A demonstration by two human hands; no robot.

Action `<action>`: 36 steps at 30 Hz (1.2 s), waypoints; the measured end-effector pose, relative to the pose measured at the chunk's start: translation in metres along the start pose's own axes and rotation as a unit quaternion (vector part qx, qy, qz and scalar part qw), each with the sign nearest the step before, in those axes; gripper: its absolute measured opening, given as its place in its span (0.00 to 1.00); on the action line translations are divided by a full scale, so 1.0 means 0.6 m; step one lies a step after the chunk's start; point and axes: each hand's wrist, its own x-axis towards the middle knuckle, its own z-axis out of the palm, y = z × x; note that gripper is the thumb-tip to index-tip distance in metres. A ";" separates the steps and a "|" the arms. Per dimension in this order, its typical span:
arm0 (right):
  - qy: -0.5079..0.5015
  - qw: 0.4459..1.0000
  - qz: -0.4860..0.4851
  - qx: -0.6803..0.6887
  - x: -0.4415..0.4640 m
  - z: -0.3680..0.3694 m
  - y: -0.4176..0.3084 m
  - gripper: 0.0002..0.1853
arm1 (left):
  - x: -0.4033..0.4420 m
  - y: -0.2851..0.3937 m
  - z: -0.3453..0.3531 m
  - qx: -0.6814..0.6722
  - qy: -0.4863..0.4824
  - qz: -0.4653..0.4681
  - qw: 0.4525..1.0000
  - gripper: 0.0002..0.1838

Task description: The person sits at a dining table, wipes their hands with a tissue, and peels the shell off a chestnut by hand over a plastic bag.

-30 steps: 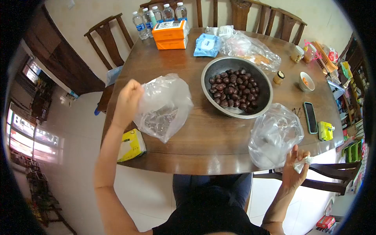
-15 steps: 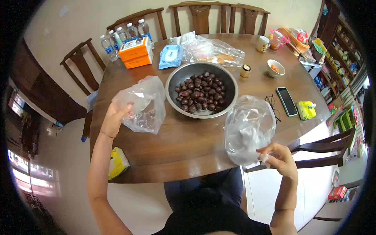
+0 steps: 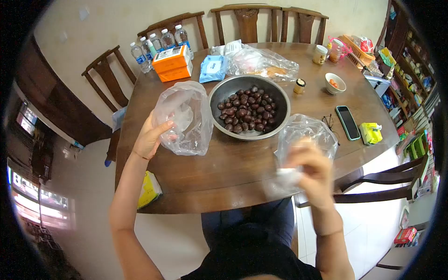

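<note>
My left hand [image 3: 154,135] is closed on the side of a clear plastic bag [image 3: 196,128], thumb outside, the bag puffed open and raised beside the bowl. Some of its fingers show blurred through the plastic. Smeared by motion, my right hand [image 3: 311,165] grips a small white wad [image 3: 289,175], possibly tissue. It hangs over the near part of a second clear plastic bag [image 3: 315,128] lying on the table. Between the bags stands a metal bowl [image 3: 214,116] of dark, round, glossy fruits [image 3: 249,109].
Behind the bowl are a blue wipes pack [image 3: 213,67], an orange box [image 3: 172,67] and several water bottles [image 3: 182,37]. A phone [image 3: 348,122], glasses [image 3: 329,122], a small bowl [image 3: 335,88] and a yellow tissue pack [image 3: 371,134] lie right. Another yellow pack [image 3: 149,190] is at the near left.
My right hand has moved left and up with the white wad, now in front of the right bag. The left hand has lifted its bag slightly and shifted it toward the bowl.
</note>
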 end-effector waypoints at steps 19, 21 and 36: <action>-0.326 0.713 -0.131 -0.606 0.202 0.230 0.140 0.27 | -0.001 0.030 -0.148 0.360 0.050 0.013 0.932 0.37; -0.386 0.699 -0.115 -0.591 0.181 0.232 0.132 0.44 | -0.004 0.017 -0.172 0.477 0.002 0.074 0.876 0.38; -0.433 0.712 -0.005 -0.553 0.119 0.243 0.191 0.52 | -0.014 -0.087 -0.033 0.868 -0.279 -0.039 0.409 0.32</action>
